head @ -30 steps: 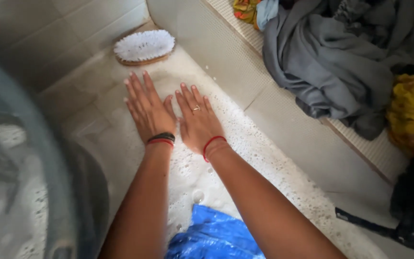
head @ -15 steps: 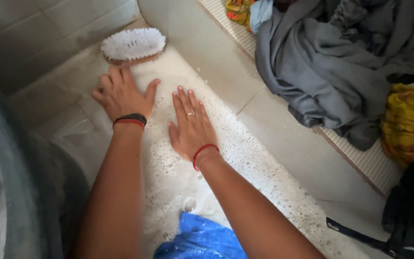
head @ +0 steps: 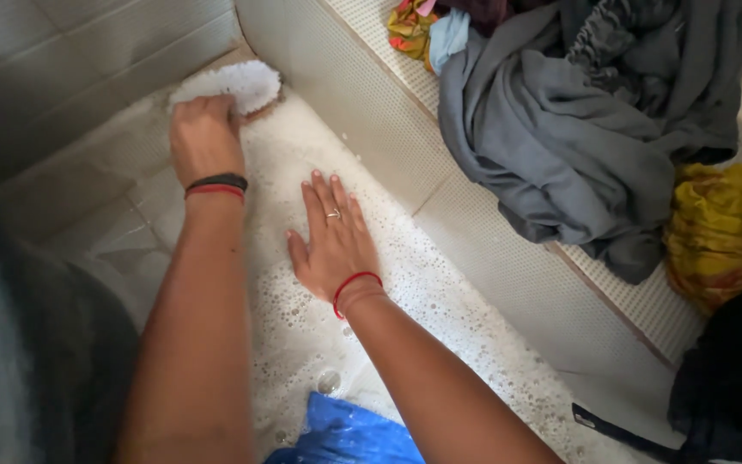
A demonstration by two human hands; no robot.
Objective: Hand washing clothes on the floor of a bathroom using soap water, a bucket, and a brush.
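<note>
While the left hand (head: 203,137) grips the half-hidden scrubbing brush (head: 238,84), the right hand (head: 332,245) lies spread on foam (head: 302,344).

The left hand (head: 203,137) covers part of the white scrub brush (head: 238,84), so its grip cannot be judged. The blue cloth (head: 349,434) and black garment (head: 732,378) run off the frame's edges. A blurred dark shape (head: 19,361) fills the lower left.
</note>
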